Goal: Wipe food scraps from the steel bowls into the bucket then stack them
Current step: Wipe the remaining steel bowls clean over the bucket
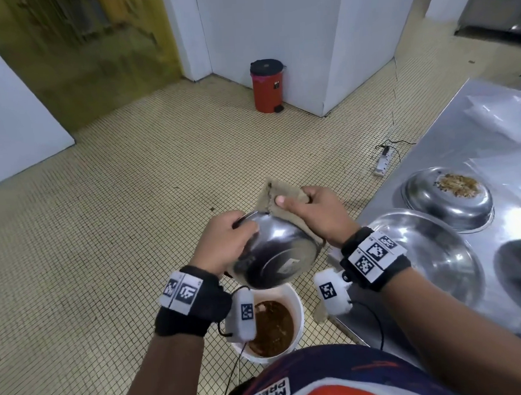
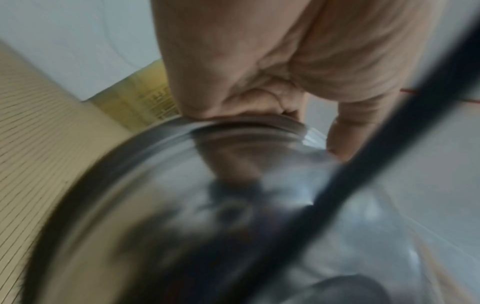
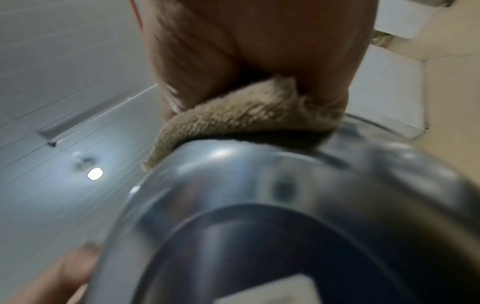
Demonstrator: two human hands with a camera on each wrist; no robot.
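Observation:
A steel bowl (image 1: 277,253) is tilted over the white bucket (image 1: 294,298), its underside facing me, with a sticker on its base. My left hand (image 1: 228,241) grips its left rim. My right hand (image 1: 311,212) holds a beige cloth (image 1: 279,196) against the bowl's upper right rim; what the cloth does inside the bowl is hidden. The bucket holds brown scraps (image 1: 272,326). The left wrist view shows the bowl (image 2: 233,205) pressed under my palm. In the right wrist view the cloth (image 3: 246,115) lies folded over the bowl (image 3: 285,195).
On the steel counter (image 1: 476,131) to the right lie an empty steel bowl (image 1: 428,249) and another steel bowl (image 1: 448,199) with food scraps. A red pedal bin (image 1: 267,85) stands by the white wall. A power strip (image 1: 382,160) lies on the tiled floor.

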